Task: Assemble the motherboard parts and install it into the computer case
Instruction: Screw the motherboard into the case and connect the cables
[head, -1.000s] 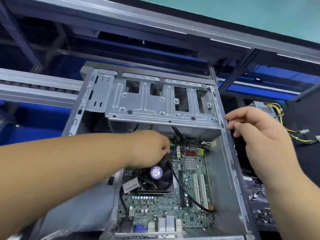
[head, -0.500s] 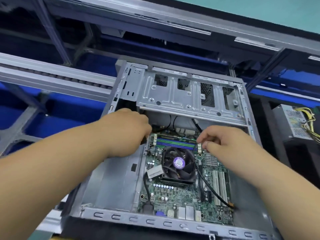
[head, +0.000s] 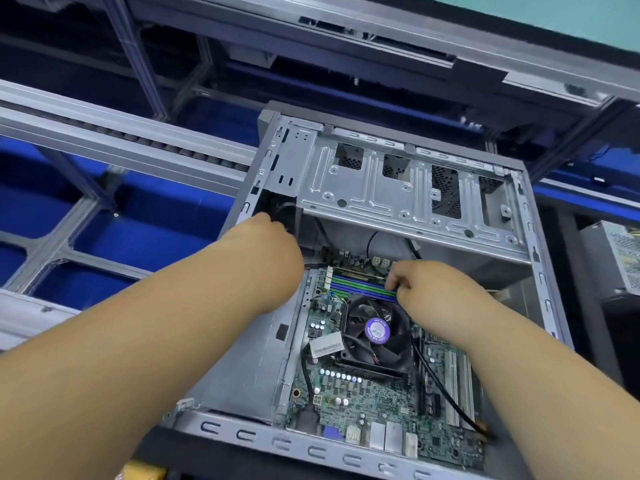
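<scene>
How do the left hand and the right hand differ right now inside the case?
The left hand reaches into the dark far-left corner of the computer case, beside the drive cage, its fingers hidden; the right hand sits over the motherboard. The right hand's fingertips meet the end of the memory slots, just beyond the CPU fan; the left hand's grip cannot be judged. Both are bare and inside the case.

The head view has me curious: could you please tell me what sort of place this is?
Probably a computer assembly line. An open computer case with a motherboard sits beside a roller conveyor rail, with aluminium framing overhead and a loose power supply waiting nearby.
</scene>
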